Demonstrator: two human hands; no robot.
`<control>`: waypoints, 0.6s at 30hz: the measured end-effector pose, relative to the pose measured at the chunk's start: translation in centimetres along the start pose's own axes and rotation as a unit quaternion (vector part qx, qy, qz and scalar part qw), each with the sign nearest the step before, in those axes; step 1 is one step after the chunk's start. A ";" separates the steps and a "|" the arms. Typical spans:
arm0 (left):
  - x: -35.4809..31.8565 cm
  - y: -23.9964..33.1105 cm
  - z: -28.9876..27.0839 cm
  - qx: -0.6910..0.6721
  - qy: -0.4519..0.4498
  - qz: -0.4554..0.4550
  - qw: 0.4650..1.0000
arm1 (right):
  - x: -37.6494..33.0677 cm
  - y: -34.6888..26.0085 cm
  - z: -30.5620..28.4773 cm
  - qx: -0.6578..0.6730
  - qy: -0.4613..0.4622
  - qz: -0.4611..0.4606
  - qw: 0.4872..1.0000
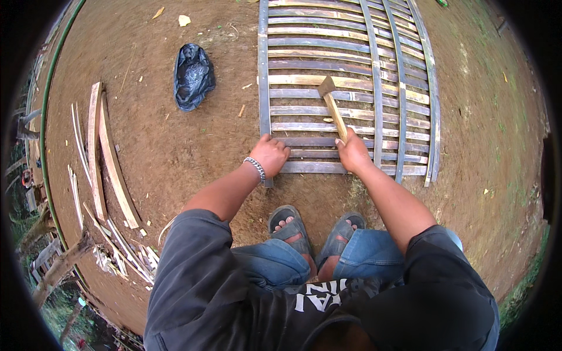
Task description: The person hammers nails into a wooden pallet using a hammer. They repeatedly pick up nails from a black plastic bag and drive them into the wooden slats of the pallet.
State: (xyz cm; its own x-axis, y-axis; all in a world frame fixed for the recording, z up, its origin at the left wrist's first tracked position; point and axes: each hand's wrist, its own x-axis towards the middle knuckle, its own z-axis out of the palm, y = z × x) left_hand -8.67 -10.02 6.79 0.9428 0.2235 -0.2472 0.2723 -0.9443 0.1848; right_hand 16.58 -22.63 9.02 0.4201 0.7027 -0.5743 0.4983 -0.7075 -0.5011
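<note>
A slatted bamboo panel (377, 111) lies on the dirt in front of my feet, its long strips crossed by many thinner slats. My right hand (355, 153) is closed round the wooden handle of a small hatchet (334, 110), whose dark, flared metal head points away from me above the slats. At the panel's near left corner, my left hand (271, 155) has its fingers curled over the left edge strip. Whether a small piece is pinched under those fingers is hidden. A chain bracelet (256, 168) circles my left wrist.
A crumpled black plastic bag (194, 77) lies left of the panel. Farther left are long wooden strips (97, 152), thin offcuts and shavings (120, 257). A green hose or pole (47, 128) runs along the left side. My sandalled feet (288, 227) stand just short of the panel.
</note>
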 end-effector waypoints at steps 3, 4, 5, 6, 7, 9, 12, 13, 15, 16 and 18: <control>-0.8 -0.9 -0.6 -0.024 0.049 0.007 0.998 | -0.2 -0.4 0.0 -0.005 0.000 -0.011 1.000; -0.9 -1.5 -1.6 -0.030 0.085 0.016 0.996 | -0.3 -0.3 -0.2 -0.006 0.004 -0.015 1.000; -1.2 -2.3 -2.4 -0.035 0.121 0.023 0.992 | -0.3 -0.4 -0.3 -0.007 0.008 -0.022 1.000; -1.4 -3.8 -2.5 -0.050 0.188 0.010 0.981 | -0.2 -0.4 -0.4 -0.009 0.006 -0.023 1.000; -1.4 -5.5 -3.3 -0.040 0.193 -0.022 0.980 | -0.2 0.0 -0.6 -0.014 0.007 -0.019 1.000; -1.7 -10.3 -6.1 -0.022 0.205 -0.086 0.975 | 0.0 0.0 -0.9 -0.019 0.004 -0.015 1.000; -2.4 -18.2 -9.1 -0.066 0.391 -0.268 0.878 | -0.2 -0.7 -1.2 -0.025 -0.005 -0.011 1.000; -2.5 -20.2 -9.5 -0.041 0.408 -0.339 0.847 | -0.2 -0.9 -1.2 -0.029 -0.004 -0.011 1.000; -2.4 -24.9 -8.5 -0.100 0.321 -0.499 0.799 | -0.1 -0.9 -1.1 -0.038 -0.007 -0.014 0.999; -1.9 -26.7 -8.3 -0.176 0.239 -0.561 0.773 | 0.0 -0.7 -1.1 -0.036 -0.011 -0.015 0.999; -0.8 -28.3 -6.4 -0.175 0.185 -0.578 0.775 | 0.2 -0.1 -1.2 -0.033 -0.010 -0.026 0.999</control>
State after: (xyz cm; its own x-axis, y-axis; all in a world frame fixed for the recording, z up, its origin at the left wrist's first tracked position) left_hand -15.87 18.11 7.88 0.0017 0.9869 -0.1613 0.9508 0.0483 0.3060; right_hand 17.53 -22.28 9.72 0.3774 0.7355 -0.5627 0.5684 -0.6637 -0.4863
